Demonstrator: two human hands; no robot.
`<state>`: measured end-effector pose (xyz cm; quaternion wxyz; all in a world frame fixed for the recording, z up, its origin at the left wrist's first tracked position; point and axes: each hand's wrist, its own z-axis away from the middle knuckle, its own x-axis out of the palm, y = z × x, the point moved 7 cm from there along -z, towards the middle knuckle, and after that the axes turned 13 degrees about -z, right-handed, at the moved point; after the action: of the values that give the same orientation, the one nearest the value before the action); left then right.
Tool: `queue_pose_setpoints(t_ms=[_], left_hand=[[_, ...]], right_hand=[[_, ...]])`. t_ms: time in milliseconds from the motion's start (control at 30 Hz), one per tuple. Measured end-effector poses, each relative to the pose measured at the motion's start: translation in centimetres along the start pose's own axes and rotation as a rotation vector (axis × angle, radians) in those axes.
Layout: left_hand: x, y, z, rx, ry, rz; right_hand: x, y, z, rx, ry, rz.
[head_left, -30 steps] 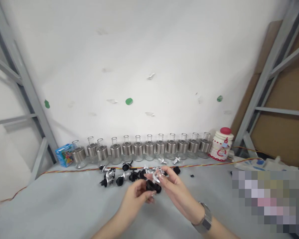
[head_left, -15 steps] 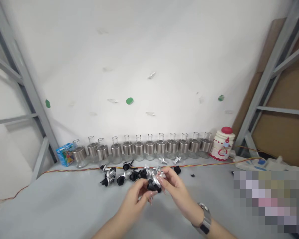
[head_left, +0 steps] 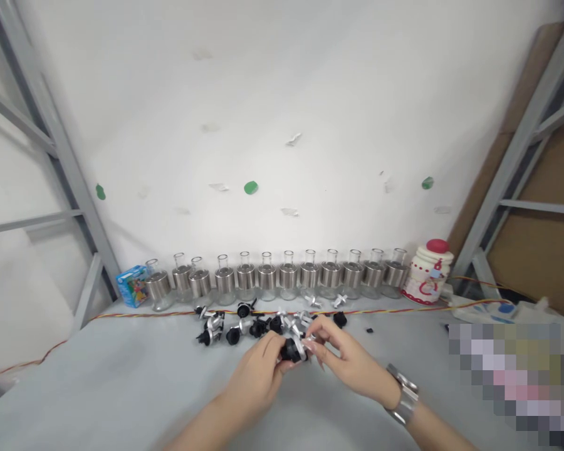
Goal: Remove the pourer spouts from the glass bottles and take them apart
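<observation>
Between both hands, above the grey table, is a black-and-silver pourer top [head_left: 293,349]. My left hand [head_left: 259,369] is closed round its black end. The fingertips of my right hand [head_left: 339,354] pinch the silver part at the other end. Just behind the hands lies a loose heap of similar pourer tops [head_left: 258,326], black and silver, pointing various ways. Two small silver pieces [head_left: 340,301] rest further back, near the bottles. My fingers hide part of the held piece.
Several glass bottles [head_left: 267,275] with steel sleeves and open necks stand in a row along the wall. A blue box [head_left: 132,286] is at the left end, a cream jar [head_left: 427,275] with a red lid at the right. A twisted cable [head_left: 169,313] crosses the table [head_left: 122,382].
The pourer top has turned in my hands, its black end now toward my left palm. My left hand has closed further round it. The view has shifted slightly.
</observation>
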<state>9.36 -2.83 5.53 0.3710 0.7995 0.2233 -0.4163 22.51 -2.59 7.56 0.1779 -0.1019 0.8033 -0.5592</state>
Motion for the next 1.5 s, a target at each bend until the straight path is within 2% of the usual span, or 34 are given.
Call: queue_pose_setpoints(t_ms=[167,367,500,567,700,900,1067,1267,1500], left_hand=[[-0.1,0.5,0.2,-0.005,-0.035,0.175],[0.9,-0.2,0.4,-0.133,-0.054,0.342],[1.9,-0.5,0.4,-0.201,-0.076,0.47],[2.2,-0.6,0.4,-0.256,-0.065,0.568],[2.3,-1.4,0.3,-0.404,0.001,0.746],[2.4,-2.7,0.3,-0.461,0.042,0.7],[2.7,-2.6,0.2,-0.44,0.018,0.679],[2.8,-2.0,0.5,-0.484,0.068,0.769],[3.1,-1.4,0.6,-0.422,0.014,0.764]], right_hand=[[0.5,-0.1,-0.1,-0.011,-0.079,0.146],[1.3,0.8,0.4,-0.015,0.03,0.158],[1.5,0.4,0.8,-0.066,0.11,0.225],[1.7,0.1,0.9,-0.066,0.124,0.232],[2.3,0.7,0.7,0.026,0.081,0.158],[3.1,2.7,0.2,0.144,0.004,-0.095],[3.6,4.6,0.1,0.219,0.026,-0.229],[3.9,4.7,0.4,0.173,0.079,-0.156],[3.4,3.1,0.7,0.111,0.064,0.021]])
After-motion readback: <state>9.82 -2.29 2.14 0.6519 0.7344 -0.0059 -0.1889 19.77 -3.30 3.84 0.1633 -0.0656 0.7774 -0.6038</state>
